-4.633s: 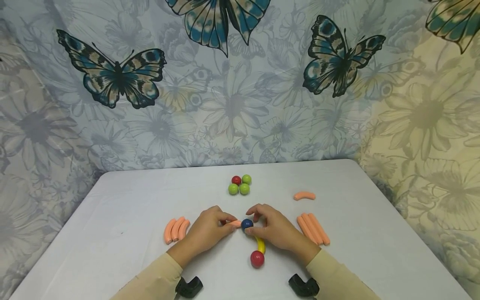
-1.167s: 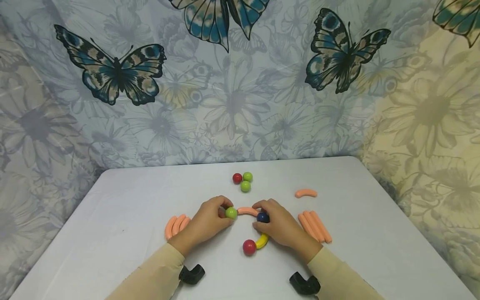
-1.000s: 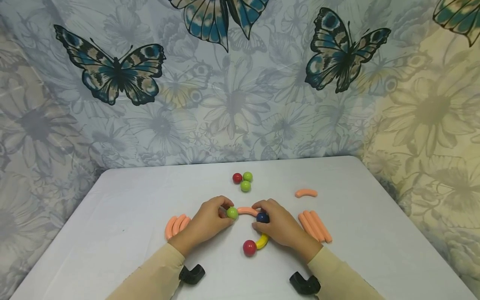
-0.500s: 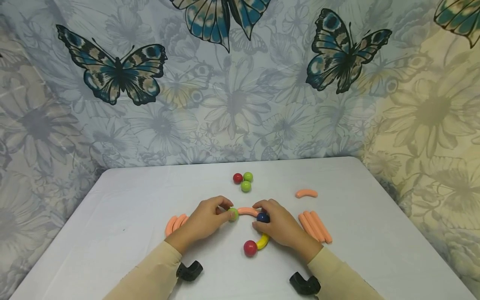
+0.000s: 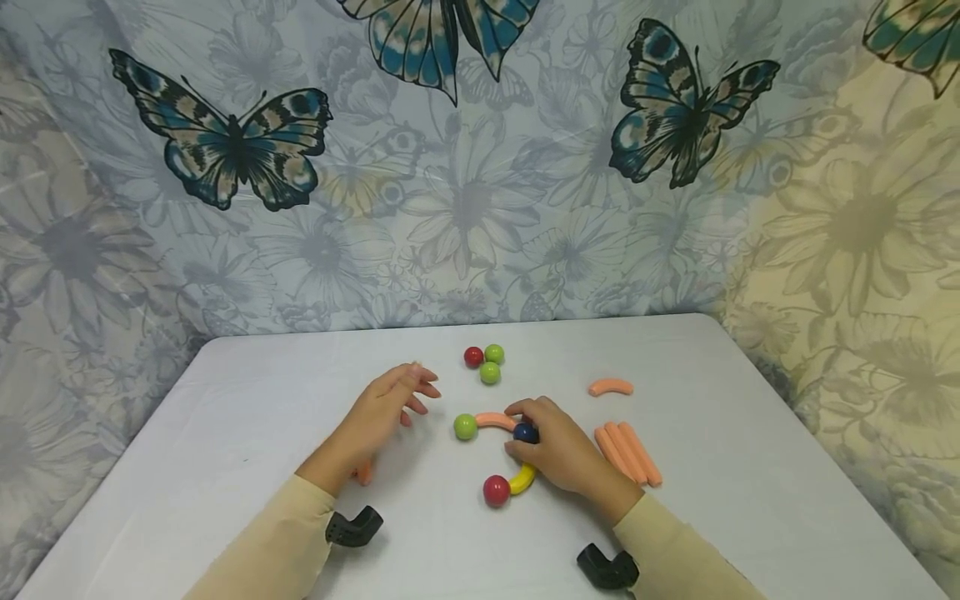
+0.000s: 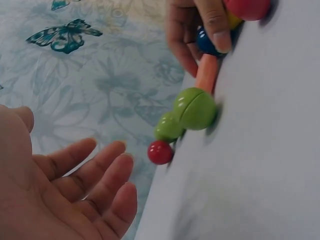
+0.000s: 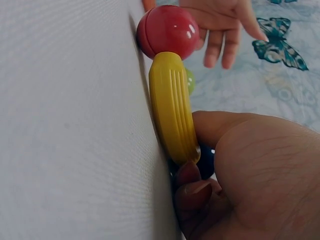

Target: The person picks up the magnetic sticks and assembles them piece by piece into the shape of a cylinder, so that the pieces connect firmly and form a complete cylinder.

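My right hand point(image 5: 561, 448) pinches a dark blue ball point(image 5: 526, 432) between thumb and fingers. The ball joins a curved orange rod point(image 5: 493, 421) and a curved, ridged yellow rod point(image 7: 172, 102). At the yellow rod's other end sits a large red ball point(image 5: 496, 491). A green ball point(image 5: 465, 427) touches the orange rod's left end; a seam line crosses it in the left wrist view. My left hand point(image 5: 381, 410) is raised left of the green ball, fingers spread and holding nothing. The fingers of the right hand partly hide the blue ball.
Behind the chain lie a small red ball point(image 5: 473, 357) and two green balls point(image 5: 490, 372). On the right are a single curved orange rod point(image 5: 611, 387) and several straight orange rods point(image 5: 628, 452). My left wrist mostly covers the orange curved rods point(image 5: 365, 472) on the left.
One green ball came from the rear group to the orange rod's left end. The left hand then let go of it and drew back up and left. The right hand keeps hold of the blue ball.
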Motion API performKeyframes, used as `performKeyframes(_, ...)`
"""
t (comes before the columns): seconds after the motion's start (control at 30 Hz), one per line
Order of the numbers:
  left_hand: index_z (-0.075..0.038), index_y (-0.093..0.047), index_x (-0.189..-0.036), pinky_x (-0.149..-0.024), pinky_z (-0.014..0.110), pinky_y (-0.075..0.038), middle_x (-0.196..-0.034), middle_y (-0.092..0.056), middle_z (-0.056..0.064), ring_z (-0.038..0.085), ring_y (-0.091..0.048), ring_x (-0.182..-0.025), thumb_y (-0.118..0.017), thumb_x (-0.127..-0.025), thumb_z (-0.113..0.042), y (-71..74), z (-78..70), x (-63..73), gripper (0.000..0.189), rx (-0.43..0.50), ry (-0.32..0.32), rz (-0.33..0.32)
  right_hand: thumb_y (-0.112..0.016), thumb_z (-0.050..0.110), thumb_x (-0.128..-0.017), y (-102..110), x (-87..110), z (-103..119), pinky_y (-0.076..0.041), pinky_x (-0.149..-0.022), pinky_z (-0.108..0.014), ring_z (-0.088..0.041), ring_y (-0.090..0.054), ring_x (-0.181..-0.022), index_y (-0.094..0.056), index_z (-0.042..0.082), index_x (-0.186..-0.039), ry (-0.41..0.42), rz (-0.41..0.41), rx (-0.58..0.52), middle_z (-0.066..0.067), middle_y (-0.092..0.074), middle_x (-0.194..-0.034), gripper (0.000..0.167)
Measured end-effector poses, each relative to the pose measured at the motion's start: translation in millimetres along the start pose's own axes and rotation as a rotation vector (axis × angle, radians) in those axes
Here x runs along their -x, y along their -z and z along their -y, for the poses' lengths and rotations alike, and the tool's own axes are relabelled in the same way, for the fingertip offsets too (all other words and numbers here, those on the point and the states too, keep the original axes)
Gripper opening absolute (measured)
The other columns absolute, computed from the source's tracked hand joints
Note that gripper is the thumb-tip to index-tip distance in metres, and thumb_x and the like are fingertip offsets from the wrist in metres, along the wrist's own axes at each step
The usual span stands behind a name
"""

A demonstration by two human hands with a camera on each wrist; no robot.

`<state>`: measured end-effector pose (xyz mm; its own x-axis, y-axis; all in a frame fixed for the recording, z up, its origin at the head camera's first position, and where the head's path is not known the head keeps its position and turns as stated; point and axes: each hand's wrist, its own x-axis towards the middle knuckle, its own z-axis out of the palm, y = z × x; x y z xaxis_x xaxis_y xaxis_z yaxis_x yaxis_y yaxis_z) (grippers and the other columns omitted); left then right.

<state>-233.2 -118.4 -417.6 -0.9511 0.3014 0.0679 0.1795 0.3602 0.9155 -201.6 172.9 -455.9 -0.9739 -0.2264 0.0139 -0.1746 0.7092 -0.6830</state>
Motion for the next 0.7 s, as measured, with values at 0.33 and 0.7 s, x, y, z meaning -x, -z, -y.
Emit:
performKeyframes(0.33, -0.006, -0.063, -0.141, -0.088, 0.044, -0.055, -0.127, -0.071, 0.010, 0.030, -0.066, -0.109, -0.033, -0.118, -0.054, 39.3, 11.7, 14.4, 0.061, -0.011, 0.038, -0.060, -0.087, 0.020, -0.097, -0.3, -0.4, 1.2, -0.056, -0.101, -0.049, -0.023, -0.062, -0.110, -0.070, 0.018, -0.136, -0.013, -0.005, 0.008, -0.003, -0.062, -0.119, 0.043)
performKeyframes(0.7, -0.002, -0.052, -0.153, -0.086, 0.041, -0.055, -0.142, -0.063, 0.015, 0.030, -0.061, -0.120, -0.050, -0.117, -0.044, 77.3, 34.3, 43.6, 0.055, -0.058, 0.143, -0.079, -0.087, 0.020, -0.096, -0.5, -1.0, -2.3, -0.054, -0.103, -0.049, -0.024, -0.061, -0.115, -0.071, 0.021, -0.133, -0.001, -0.011, -0.014, -0.002, -0.063, -0.123, 0.040)
